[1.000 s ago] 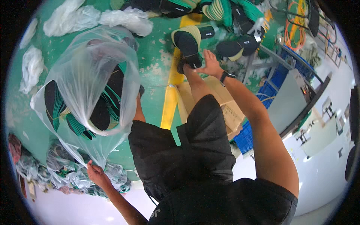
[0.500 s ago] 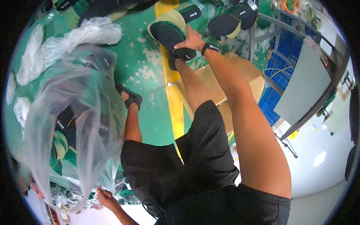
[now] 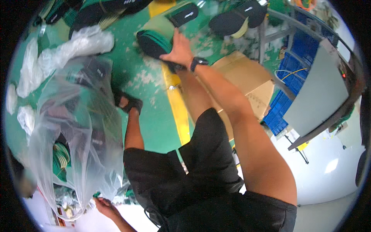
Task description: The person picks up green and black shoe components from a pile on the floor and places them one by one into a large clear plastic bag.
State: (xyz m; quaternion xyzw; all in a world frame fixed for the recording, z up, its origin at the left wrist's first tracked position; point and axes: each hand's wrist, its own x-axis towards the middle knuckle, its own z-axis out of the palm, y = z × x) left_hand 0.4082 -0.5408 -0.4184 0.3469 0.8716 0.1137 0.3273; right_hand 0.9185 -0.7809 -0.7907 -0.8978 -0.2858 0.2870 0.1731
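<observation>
My right hand [image 3: 179,50] is on a bundle of shoe insoles [image 3: 154,40], black with layered green and beige edges, its thumb and fingers spread around the near side. The bundle is low over the green floor, by my right foot; whether it touches the floor I cannot tell. At the lower left, my left hand [image 3: 107,207] has its fingers closed at the edge of a large clear plastic bag [image 3: 83,127]. More black and green insoles [image 3: 61,158] show through the bag. Its film partly hides them.
Further insole bundles lie ahead [image 3: 239,17] and at the far left [image 3: 104,11]. Crumpled clear plastic [image 3: 83,40] lies beyond the bag. To my right are a flattened cardboard box [image 3: 245,77], a blue crate [image 3: 297,58] and a grey metal frame [image 3: 280,34]. A yellow stripe [image 3: 176,108] crosses the floor.
My right hand and its insole bundle have shifted left and a little nearer. The left hand stays at the bag's edge, slightly lower. The whole view has shifted a little.
</observation>
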